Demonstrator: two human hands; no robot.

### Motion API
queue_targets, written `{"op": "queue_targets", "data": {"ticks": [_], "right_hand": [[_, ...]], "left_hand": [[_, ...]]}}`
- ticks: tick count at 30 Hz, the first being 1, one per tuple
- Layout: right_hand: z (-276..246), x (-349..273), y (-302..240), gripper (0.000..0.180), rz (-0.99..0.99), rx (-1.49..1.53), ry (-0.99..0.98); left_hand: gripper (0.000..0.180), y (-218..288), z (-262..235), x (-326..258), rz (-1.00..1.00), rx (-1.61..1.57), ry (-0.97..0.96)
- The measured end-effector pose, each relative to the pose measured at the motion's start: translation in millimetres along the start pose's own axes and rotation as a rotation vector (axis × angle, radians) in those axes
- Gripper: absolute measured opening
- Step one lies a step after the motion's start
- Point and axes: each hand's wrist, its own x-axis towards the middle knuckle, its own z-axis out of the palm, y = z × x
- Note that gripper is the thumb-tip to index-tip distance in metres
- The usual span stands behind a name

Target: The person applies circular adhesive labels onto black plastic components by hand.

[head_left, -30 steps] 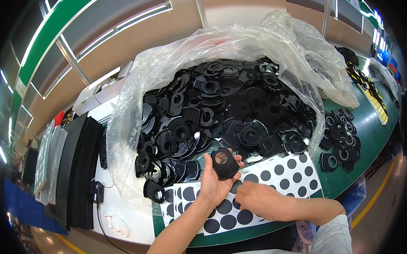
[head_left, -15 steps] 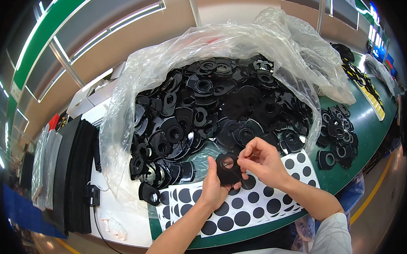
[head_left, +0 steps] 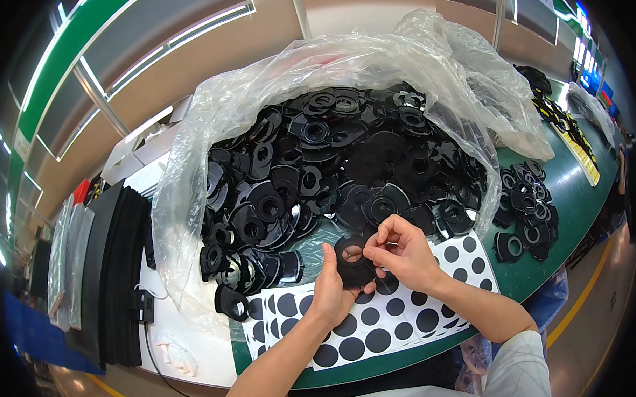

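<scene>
Right, both hands on one black disc part, just above the sticker sheets.

My left hand (head_left: pixel 329 290) is curled narrow, gripping the black disc part (head_left: pixel 353 262) from below w/ thumb up its left edge; right hand (head_left: pixel 402 251) pinches its right rim, fingers bent tight. Under them lie white sheets of black round stickers (head_left: pixel 378 315) near the green table edge (head_left: pixel 544 260). Directly beyond, the heap of black parts (head_left: pixel 331 170) in a clear plastic bag (head_left: pixel 191 168) blocks fwd room. Loose parts (head_left: pixel 525 202) sit to the right, black foam strips (head_left: pixel 114 268) well to the left.
</scene>
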Motion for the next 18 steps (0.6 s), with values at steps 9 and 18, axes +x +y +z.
{"op": "queue_targets", "data": {"ticks": [9,18], "right_hand": [[-0.7,0.6,-1.5,0.023,0.020,-0.038,-0.011],[1.9,-1.6,-0.9,0.019,-0.006,-0.027,0.001]], "left_hand": [[0.056,-0.6,-1.4,0.1,0.000,0.007,-0.004],[0.053,0.3,-1.1,-1.2,0.019,-0.030,-0.046]]}}
